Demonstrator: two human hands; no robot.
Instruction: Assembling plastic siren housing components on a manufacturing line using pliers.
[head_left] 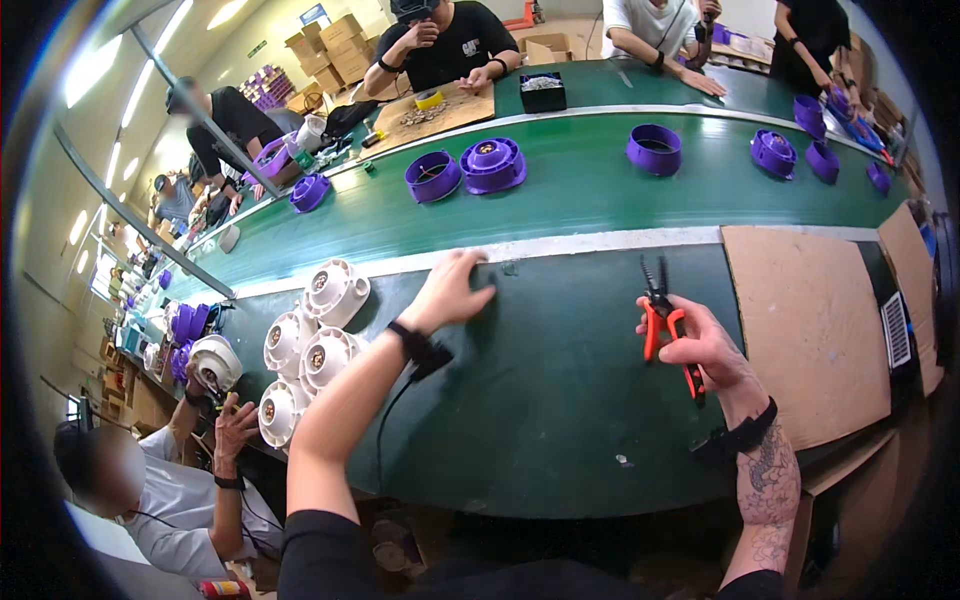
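My right hand (705,350) is wrapped round a pair of orange-red-handled pliers (660,325), their dark, notched jaws apart and pointing away from me. My left hand (455,290) reaches over the far side of the green bench top (530,420), fingers apart and holding nothing, close to the white rail (590,243). Left of that forearm, several round white housings (335,292) with coppery metal bits in their centres sit bunched together. Each of my wrists wears a black strap, and a cable hangs from the left one.
Beyond the rail, a green conveyor belt (570,210) carries purple round housings (493,163) and purple rings (655,150). Flattened cardboard (805,330) lies at my right. A co-worker (190,480) at left handles a white housing (215,362). Other people work across the belt.
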